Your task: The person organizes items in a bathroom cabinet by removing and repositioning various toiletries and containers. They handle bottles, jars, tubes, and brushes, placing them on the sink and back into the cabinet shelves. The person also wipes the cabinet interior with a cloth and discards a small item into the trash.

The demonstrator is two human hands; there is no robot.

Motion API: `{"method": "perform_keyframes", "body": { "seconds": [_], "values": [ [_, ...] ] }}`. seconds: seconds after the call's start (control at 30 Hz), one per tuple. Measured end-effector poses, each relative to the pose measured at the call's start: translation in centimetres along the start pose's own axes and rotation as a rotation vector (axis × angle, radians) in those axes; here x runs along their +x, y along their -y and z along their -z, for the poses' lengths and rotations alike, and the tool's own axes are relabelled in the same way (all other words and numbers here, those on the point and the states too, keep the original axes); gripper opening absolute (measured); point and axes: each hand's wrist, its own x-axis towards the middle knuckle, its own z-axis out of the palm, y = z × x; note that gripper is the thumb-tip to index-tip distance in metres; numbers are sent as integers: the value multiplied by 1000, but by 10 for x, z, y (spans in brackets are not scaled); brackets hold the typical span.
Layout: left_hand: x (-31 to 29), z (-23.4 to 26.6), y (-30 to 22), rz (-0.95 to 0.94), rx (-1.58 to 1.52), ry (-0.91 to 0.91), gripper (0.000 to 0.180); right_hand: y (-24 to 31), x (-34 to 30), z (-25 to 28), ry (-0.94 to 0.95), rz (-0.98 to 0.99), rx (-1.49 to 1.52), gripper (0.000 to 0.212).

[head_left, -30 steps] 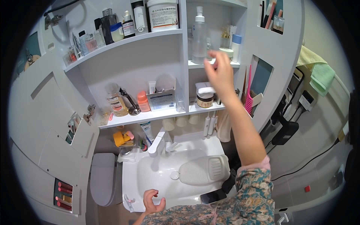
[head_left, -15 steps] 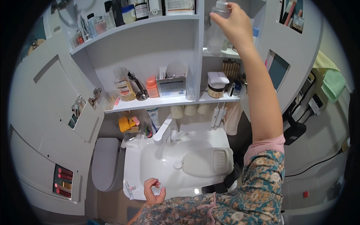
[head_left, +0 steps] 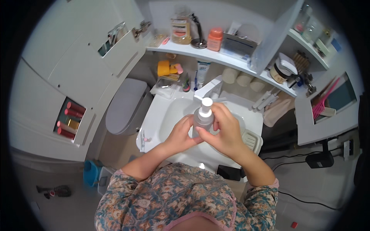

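A translucent pump bottle (head_left: pixel 203 118) with a white top stands roughly upright in front of me, over the white sink (head_left: pixel 181 104). My left hand (head_left: pixel 180 133) cups its lower left side, with the fingers partly hidden behind it. My right hand (head_left: pixel 227 133) grips it from the right, thumb in front and fingers around the upper body. Just behind the bottle is the white faucet (head_left: pixel 209 87). To the right of my right hand, a pale ridged washboard (head_left: pixel 252 140) shows in part.
Above the sink, a shelf (head_left: pixel 210 54) carries a mouthwash bottle (head_left: pixel 180 30), an orange bottle (head_left: pixel 215 39) and a lidded jar (head_left: pixel 283 69). Open cabinet doors flank me. A black phone (head_left: pixel 228 173) lies on the sink's front edge. At left stands a grey toilet (head_left: pixel 126 104).
My right hand has brought the pump bottle down from the upper right shelf to over the sink. My left hand has come up and closed around it. The view has tilted downward.
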Motion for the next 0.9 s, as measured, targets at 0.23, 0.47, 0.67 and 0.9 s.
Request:
{"method": "perform_keyframes", "body": {
  "seconds": [0.23, 0.47, 0.67, 0.9],
  "values": [
    [-20, 59, 103, 583, -268, -130, 48, -29, 7, -1, -17, -46, 47, 49],
    [-66, 103, 261, 756, -55, -252, 53, -53, 18, 85, -531, -42, -22, 29],
    [-75, 91, 321, 788, -137, -347, 58, -39, 41, 154, -758, 53, -230, 23],
    [-64, 90, 321, 683, -176, -388, 55, -38, 95, 233, -896, 166, -507, 23]
  ]
}}
